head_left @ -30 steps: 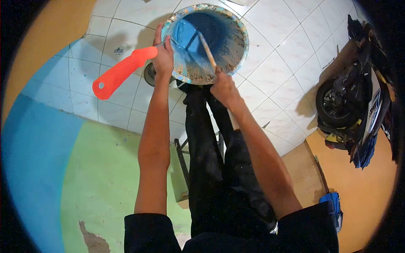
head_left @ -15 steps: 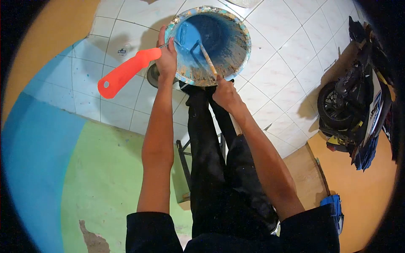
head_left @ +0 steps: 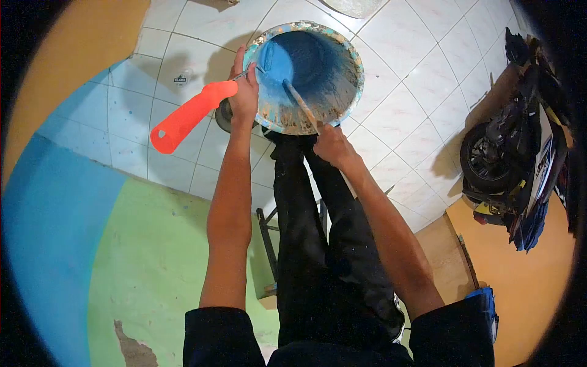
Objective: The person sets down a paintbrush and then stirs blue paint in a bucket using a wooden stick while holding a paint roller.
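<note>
A paint-spattered bucket [head_left: 351,92] with blue paint inside is tilted toward me above the tiled floor. My left hand [head_left: 246,92] is closed at its left rim, with the metal rod of a red-handled roller [head_left: 192,117] between the fingers. The red handle points down and left, outside the bucket. Blue roller head is partly visible against the inner left wall. My right hand [head_left: 333,145] is wrapped round a wooden stick [head_left: 301,104] at the bucket's near rim. The stick's far end reaches into the blue paint.
A motorcycle [head_left: 507,153] stands at the right on the white tiles [head_left: 416,79]. Below the bucket are my black-trousered legs and a dark metal frame [head_left: 267,241]. A blue and green wall [head_left: 153,244] fills the lower left. A round pale object [head_left: 354,6] lies at the top.
The bucket and both hands appear slightly lower in view. The stick's far end has shifted down and a little left. The red handle has moved slightly right and down.
</note>
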